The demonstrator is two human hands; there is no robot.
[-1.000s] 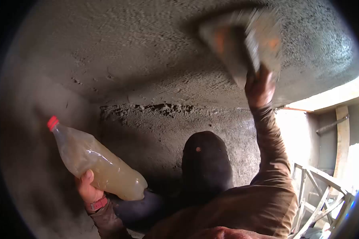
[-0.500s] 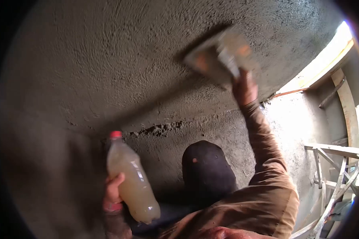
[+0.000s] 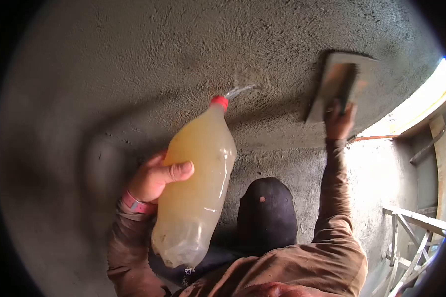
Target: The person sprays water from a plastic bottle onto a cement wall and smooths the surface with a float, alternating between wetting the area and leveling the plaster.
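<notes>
- Near 8 o'clock, grasping with the left hand (image 3: 158, 175) a clear plastic bottle (image 3: 198, 173) of cloudy yellowish liquid, just below centre.
- Through its red cap (image 3: 219, 102), squirting a thin jet (image 3: 240, 91) toward 2 o'clock, onto a rough grey plastered surface (image 3: 134, 59).
- At 2 o'clock, gripping with the right hand (image 3: 340, 123) the handle of a flat, grey, orange-patched float (image 3: 327, 79).
- Well apart from a pale wooden frame (image 3: 416, 219) near 4 o'clock.
</notes>
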